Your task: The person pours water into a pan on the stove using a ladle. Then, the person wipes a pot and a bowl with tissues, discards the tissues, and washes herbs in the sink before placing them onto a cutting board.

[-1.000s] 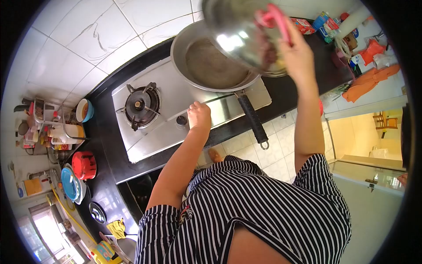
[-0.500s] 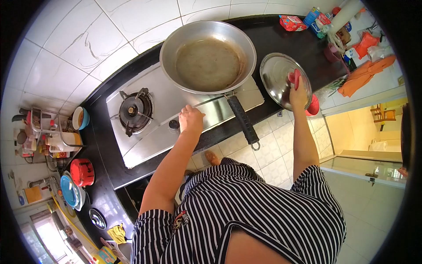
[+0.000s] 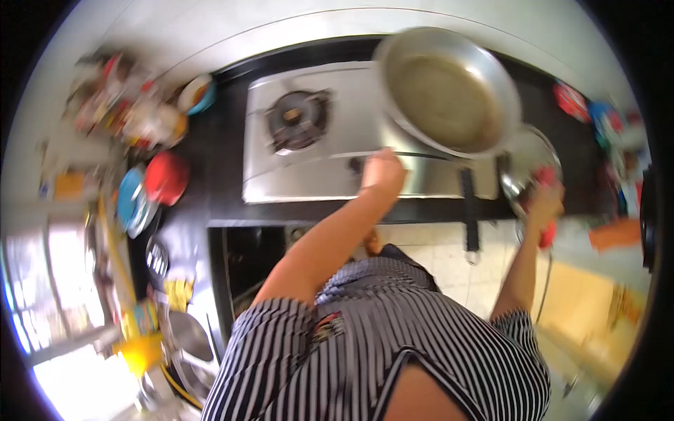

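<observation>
My left hand [image 3: 383,172] is at the front of the steel gas stove [image 3: 316,175], its fingers closed around the knob area below the pan; what they hold is hidden. A large metal pan [image 3: 449,102] with a dark wrapped handle [image 3: 469,210] sits over the stove's right side, with a shallow layer of liquid at its bottom. On the counter to the right of the pan lies a shiny metal lid [image 3: 516,154]. My right hand [image 3: 546,200] is closed on the lid's red handle, blurred by motion.
The left burner [image 3: 296,118] is bare. Along the left counter are a blue bowl [image 3: 199,95], a red pot [image 3: 167,178], blue basins [image 3: 132,200] and a yellow cloth [image 3: 178,293]. A red packet [image 3: 571,102] and other packages stand at the far right.
The lid has come down from over the pan to the counter at its right, in my right hand. The camera view has turned left. My left hand has stayed by the stove front.
</observation>
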A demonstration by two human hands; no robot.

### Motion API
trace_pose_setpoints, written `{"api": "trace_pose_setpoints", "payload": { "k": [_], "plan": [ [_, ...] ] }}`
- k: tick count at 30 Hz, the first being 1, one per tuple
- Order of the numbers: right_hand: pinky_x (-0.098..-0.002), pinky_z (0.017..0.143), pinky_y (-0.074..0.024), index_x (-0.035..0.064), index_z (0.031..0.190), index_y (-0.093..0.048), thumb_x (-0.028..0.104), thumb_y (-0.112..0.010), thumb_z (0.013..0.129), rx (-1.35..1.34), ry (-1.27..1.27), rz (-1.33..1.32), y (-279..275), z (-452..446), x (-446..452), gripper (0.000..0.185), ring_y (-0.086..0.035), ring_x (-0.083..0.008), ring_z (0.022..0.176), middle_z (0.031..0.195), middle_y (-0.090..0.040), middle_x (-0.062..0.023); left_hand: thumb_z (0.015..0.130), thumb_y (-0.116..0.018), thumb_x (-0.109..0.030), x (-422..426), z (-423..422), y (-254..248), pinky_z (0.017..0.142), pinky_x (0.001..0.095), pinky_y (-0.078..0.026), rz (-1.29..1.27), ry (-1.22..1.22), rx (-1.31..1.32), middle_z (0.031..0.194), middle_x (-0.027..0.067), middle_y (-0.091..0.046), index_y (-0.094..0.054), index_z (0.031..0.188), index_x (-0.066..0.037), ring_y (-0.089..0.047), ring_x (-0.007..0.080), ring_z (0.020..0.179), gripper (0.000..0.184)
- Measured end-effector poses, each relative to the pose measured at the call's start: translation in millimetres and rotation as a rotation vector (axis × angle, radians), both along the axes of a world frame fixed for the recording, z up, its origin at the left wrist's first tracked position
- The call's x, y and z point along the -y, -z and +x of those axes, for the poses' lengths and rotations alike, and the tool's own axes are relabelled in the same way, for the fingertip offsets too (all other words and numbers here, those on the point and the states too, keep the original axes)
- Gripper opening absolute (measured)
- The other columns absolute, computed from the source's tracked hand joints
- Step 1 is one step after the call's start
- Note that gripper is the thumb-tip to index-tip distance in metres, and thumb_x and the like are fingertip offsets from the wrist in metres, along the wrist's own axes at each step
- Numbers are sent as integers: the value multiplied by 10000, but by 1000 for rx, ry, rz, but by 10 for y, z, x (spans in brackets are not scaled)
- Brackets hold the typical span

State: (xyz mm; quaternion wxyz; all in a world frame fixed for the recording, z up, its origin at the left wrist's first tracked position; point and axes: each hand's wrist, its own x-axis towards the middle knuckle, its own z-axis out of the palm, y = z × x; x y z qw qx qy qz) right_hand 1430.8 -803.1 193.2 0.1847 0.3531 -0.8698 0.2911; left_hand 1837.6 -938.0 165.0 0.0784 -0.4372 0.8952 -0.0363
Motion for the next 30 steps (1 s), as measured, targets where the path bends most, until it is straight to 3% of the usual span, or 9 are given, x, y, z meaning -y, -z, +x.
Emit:
{"api": "trace_pose_setpoints", "payload": {
  "k": [1, 3, 4, 7, 15, 22, 23, 26, 30],
  "plan": [
    [-455, 752, -529, 43, 1158, -649, 270, -555, 933, 61, 132, 37, 206, -161, -35, 333, -662, -356, 905, 1049, -675, -189, 945, -572, -439, 28, 13, 23, 791, 389, -514, 29, 60, -16, 956, 96, -659, -751, 925, -74, -593, 237, 1009, 408],
    [-452, 857, -506, 64, 1297, -612, 256, -519, 980, -272, 43, -171, 543, -531, -502, 382, -630, -348, 1038, 1265, -619, -164, 936, -597, -411, 33, -40, -67, 873, 399, -470, 128, -147, -101, 1082, 140, -619, -696, 1074, 5, -578, 267, 1051, 450],
    [-428, 920, -484, 65, 1303, -623, 274, -536, 984, -268, 33, -259, 587, -487, -617, 392, -621, -323, 1059, 1204, -639, -180, 925, -619, -402, 45, -42, -47, 878, 394, -458, 143, -169, -152, 1114, 151, -604, -672, 1113, 37, -571, 271, 1050, 481],
    [-439, 892, -510, -19, 1257, -629, 275, -540, 969, 139, 213, -352, 491, 8, -910, 420, -654, -366, 1022, 1213, -646, -222, 799, -687, -184, -4, -9, -183, 857, 401, -449, 164, -129, -156, 1063, 159, -597, -671, 1075, 67, -567, 283, 1027, 374],
    [-460, 934, -483, -63, 1260, -599, 126, -488, 881, 301, 301, 64, 762, 774, -1707, 438, -628, -427, 1051, 1183, -635, -295, 839, -608, -169, -23, -2, -134, 833, 397, -427, 183, -160, -226, 1046, 146, -609, -712, 1043, 15, -579, 281, 1012, 294],
    [-470, 896, -518, -110, 1205, -621, 68, -485, 769, 483, 39, 613, 1607, 866, -2233, 490, -660, -465, 989, 1060, -661, -352, 845, -615, -151, -7, -6, -75, 834, 389, -441, 196, -190, -259, 1064, 142, -606, -707, 1065, 24, -589, 289, 1027, 295],
    [-449, 760, -552, -68, 1178, -646, 79, -501, 833, 353, -74, 524, 2790, 176, -2736, 402, -689, -381, 862, 970, -701, -280, 845, -615, -151, -7, 1, -65, 834, 389, -441, 189, -196, -265, 1064, 142, -606, -707, 1065, 24, -589, 289, 1027, 295],
    [-442, 743, -550, -63, 1175, -647, 83, -503, 841, 538, -102, 757, 2423, 646, -2644, 392, -687, -367, 851, 961, -701, -268, 842, -627, -160, -33, 75, -131, 860, 390, -433, 208, -201, -317, 1111, 121, -595, -723, 1041, 0, -570, 273, 1072, 272],
    [-433, 721, -547, -57, 1171, -648, 88, -506, 851, 634, -200, 876, 2277, 1054, -2519, 379, -683, -347, 836, 949, -701, -253, 855, -666, -249, -218, 368, -219, 986, 410, -396, 259, -198, -431, 1271, 142, -555, -576, 1299, 0, -496, 287, 1237, 517]
  ]
}}
